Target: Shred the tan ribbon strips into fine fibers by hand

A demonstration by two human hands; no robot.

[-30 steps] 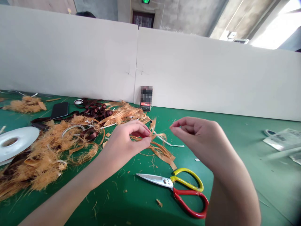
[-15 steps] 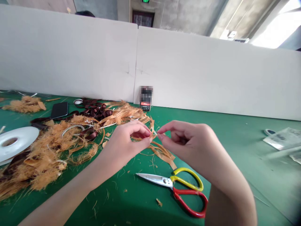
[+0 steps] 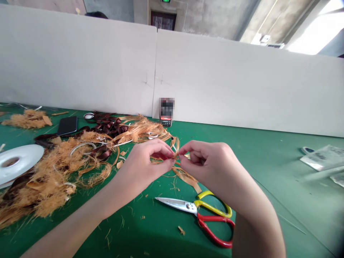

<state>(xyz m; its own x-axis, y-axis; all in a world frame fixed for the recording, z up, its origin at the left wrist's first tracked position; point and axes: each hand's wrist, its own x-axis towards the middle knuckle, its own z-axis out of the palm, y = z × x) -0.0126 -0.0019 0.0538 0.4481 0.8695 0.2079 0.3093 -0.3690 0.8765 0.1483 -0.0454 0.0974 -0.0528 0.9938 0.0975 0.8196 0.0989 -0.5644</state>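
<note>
Above the green table, my left hand (image 3: 149,161) and my right hand (image 3: 211,161) meet fingertip to fingertip. Both pinch a thin tan ribbon (image 3: 176,155), a small part of which shows between them, with a narrow white strip by it. Fingers cover the rest of the held part. Loose tan ribbon strips (image 3: 188,178) trail on the table just below my fingers. Closer to me lie scissors (image 3: 190,206) with one yellow and one red handle, blades together and pointing left. My right forearm hides part of their handles.
Frayed tan fibre (image 3: 51,182), dark brown ribbon (image 3: 110,125) and a white spool (image 3: 27,157) crowd the left side. One phone (image 3: 67,125) lies flat; another phone (image 3: 166,113) leans on the white partition (image 3: 242,79). Clear plastic packets (image 3: 319,157) lie far right.
My right hand has shifted slightly left, bringing its fingertips against those of my left hand at the ribbon. My left hand has hardly moved.
</note>
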